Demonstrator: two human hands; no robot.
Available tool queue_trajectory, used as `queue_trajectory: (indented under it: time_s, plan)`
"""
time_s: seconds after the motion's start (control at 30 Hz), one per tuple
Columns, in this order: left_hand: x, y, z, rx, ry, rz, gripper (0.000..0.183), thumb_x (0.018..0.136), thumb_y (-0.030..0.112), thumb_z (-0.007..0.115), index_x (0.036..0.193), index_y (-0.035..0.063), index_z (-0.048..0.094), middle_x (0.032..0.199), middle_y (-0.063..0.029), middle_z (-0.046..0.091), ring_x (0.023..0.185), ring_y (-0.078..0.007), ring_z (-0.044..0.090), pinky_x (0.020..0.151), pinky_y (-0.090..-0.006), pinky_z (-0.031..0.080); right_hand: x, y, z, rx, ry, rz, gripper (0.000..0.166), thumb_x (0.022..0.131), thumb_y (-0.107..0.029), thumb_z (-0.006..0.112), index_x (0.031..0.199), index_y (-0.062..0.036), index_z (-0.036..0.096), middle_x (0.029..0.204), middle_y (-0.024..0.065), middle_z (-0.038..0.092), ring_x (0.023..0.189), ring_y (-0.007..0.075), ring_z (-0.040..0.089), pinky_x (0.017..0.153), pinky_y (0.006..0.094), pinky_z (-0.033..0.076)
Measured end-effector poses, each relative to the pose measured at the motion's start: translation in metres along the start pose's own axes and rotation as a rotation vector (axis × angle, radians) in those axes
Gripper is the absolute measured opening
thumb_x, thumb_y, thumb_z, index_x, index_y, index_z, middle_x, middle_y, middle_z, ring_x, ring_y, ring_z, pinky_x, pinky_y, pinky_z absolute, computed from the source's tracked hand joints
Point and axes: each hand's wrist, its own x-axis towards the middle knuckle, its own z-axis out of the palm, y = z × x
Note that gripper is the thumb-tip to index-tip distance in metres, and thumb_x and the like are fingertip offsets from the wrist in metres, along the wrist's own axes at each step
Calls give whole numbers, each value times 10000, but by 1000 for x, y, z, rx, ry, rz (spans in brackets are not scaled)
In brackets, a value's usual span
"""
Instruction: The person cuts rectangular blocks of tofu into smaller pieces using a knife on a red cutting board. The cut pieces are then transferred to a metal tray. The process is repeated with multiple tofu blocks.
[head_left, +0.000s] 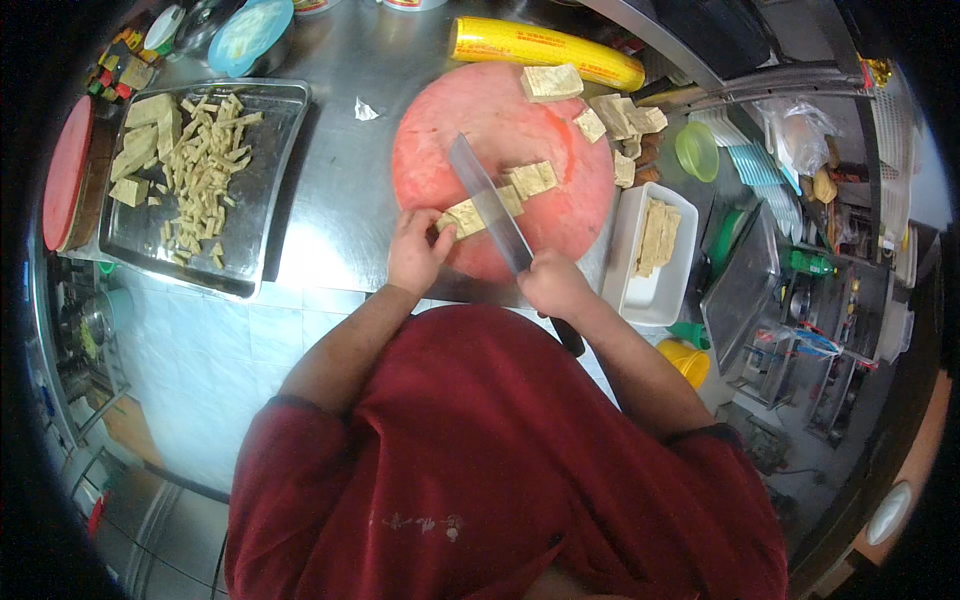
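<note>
My right hand (555, 283) grips the dark handle of a broad-bladed kitchen knife (480, 184). Its blade lies across a strip of pale tan food (463, 220), which looks like firm tofu, on a round pink cutting board (450, 105). At the strip's near left end, the thumb and fingertips of my left hand (418, 251) hold it. Beyond the blade, a shorter tan piece (536, 180) lies in line with the strip. A larger tan block (553, 82) rests on the board's far edge, and more chunks (616, 116) cluster at its right.
Left on the steel table (341, 187), a metal tray (259, 180) holds cut sticks (199, 165) and larger blocks. A white rectangular tub (656, 300) with tan slabs (658, 236) stands right of the board. A yellow roll (547, 51) lies behind it.
</note>
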Motion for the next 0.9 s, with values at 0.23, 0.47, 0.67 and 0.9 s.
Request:
queue_trajectory:
  time_s: [0.23, 0.47, 0.67, 0.9]
  plan:
    - [3, -3, -5, 62, -62, 150, 303, 874, 186, 674, 1144, 54, 639, 1008, -173, 592, 887, -349, 611, 785, -417, 511, 18, -13, 5, -87, -60, 41, 248, 775, -177, 563, 812, 23, 704, 851, 262, 675, 842, 404, 678, 779, 490, 530]
    - [-1, -1, -7, 77, -99, 113, 296, 891, 209, 651, 1135, 42, 634, 1070, -192, 584, 954, -389, 600, 822, -443, 507, 49, -38, 13, -61, -2, -1, 257, 790, -152, 518, 795, 38, 691, 733, 245, 666, 735, 378, 685, 720, 483, 537]
    - [4, -5, -4, 63, -72, 77, 285, 882, 220, 660, 1094, 31, 635, 1100, -191, 584, 964, -384, 601, 846, -432, 503, 30, -18, 5, 278, 76, -118, 249, 802, -122, 522, 700, 84, 617, 559, 207, 598, 523, 307, 646, 534, 414, 523]
    - [7, 2, -9, 43, -115, 19, 261, 872, 213, 671, 1048, 24, 634, 1059, -185, 605, 972, -362, 606, 846, -422, 500, 3, 7, 3, 99, 140, -222, 318, 813, -161, 538, 625, 86, 607, 527, 209, 579, 496, 301, 638, 532, 407, 532]
